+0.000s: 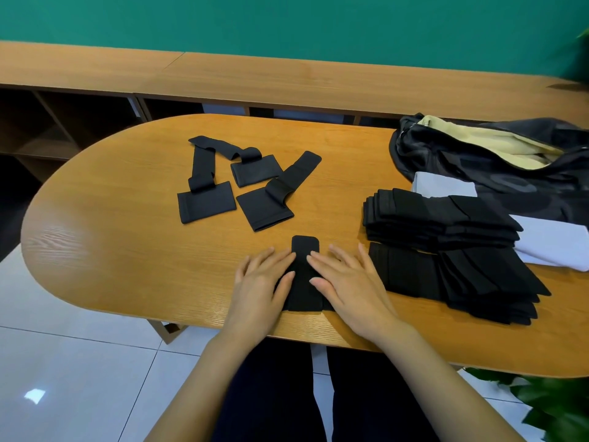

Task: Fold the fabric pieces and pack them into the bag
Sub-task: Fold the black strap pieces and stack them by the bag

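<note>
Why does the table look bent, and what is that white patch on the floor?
Head view: the wide-angle lens bows the edge of the table and the shelf behind; the white patch is light reflected off the glossy floor tile; the table's left end shows a paler sheen; the black folded stacks lose detail; the plant at the corner looks soft.

3 black fabric pieces (pixel 207 202) unfolded, bag (pixel 516 183) seemingly open

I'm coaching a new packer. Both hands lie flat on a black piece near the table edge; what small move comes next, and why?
Probably fold the far end of the piece back toward the body. The left hand and right hand press it flat, yet its narrow end sticks out beyond the fingers, unlike the compact folded stacks on the right.
</note>
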Tool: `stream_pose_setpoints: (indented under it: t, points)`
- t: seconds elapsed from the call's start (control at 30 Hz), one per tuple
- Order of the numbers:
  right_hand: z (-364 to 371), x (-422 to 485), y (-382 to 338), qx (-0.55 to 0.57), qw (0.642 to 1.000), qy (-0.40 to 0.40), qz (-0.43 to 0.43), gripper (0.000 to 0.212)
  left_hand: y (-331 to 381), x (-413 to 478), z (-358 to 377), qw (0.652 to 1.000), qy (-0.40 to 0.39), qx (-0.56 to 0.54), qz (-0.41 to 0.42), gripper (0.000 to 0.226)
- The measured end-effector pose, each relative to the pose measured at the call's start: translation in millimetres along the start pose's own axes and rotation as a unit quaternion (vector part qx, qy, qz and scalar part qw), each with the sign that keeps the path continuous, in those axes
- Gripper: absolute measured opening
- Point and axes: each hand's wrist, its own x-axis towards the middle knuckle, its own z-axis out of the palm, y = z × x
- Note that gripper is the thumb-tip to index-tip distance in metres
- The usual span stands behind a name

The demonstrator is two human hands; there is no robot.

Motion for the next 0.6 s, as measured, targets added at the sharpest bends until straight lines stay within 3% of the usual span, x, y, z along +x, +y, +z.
stream_pose_setpoints:
  t: [0.17, 0.33, 0.6]
  points:
    - [0, -2, 3, -0.002, 0.999, -0.037, 0.000, 0.067, -7, -2, 3, 0.999, -0.043, -0.006, 0.006, 0.044]
    - [-2, -14, 11, -0.017, 0.998, -0.038, -0.049, 0.070, -18, -10, -5, 0.990, -0.102, -0.071, 0.061, 0.074]
    - [-6, -25, 21, -0.031, 0.996, -0.036, -0.079, 0.074, -25, -13, -10, 0.986, -0.135, -0.026, 0.099, 0.073]
